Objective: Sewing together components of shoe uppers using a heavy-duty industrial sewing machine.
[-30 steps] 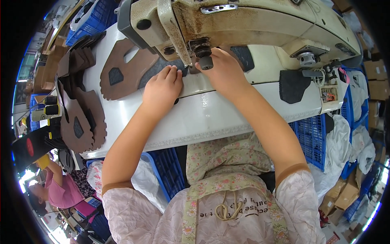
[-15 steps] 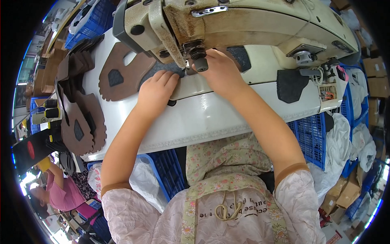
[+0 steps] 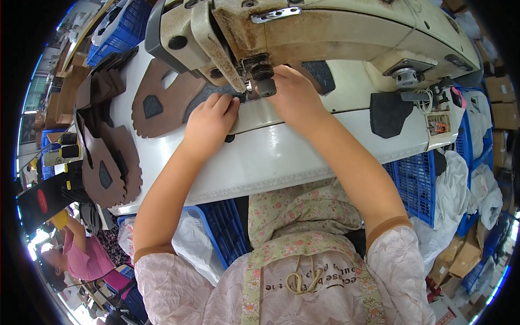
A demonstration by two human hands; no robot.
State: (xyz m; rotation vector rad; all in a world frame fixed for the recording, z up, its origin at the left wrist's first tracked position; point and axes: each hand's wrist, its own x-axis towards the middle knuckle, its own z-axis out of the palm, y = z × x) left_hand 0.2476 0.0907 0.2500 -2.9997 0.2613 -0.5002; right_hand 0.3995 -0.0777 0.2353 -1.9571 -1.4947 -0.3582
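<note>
Under the beige sewing machine (image 3: 319, 32) lies a brown leather-like piece (image 3: 149, 116) with a scalloped edge, a cut-out hole and dark grey textured patches. My left hand (image 3: 210, 120) is closed at the piece's near edge, its bent fingertips on the dark grey part just left of the needle area. Close by on the right, my right hand (image 3: 298, 100) curls in at the presser foot (image 3: 250, 92), its fingers bent over the work. A dark knob of the machine head (image 3: 266, 86) hides some of its fingertips. Another dark patch (image 3: 319, 76) shows beyond my right hand.
Brown scalloped pieces (image 3: 111, 162) are stacked at the table's left edge. On the right lie a black piece (image 3: 390, 115) and a small tool tray (image 3: 437, 124). Blue crates (image 3: 414, 181) stand below the white table (image 3: 260, 157). A person in pink (image 3: 86, 254) is at lower left.
My left fingers have drawn closer together and bent more at the needle area. My right hand has shifted only slightly. The brown piece looks almost unmoved.
</note>
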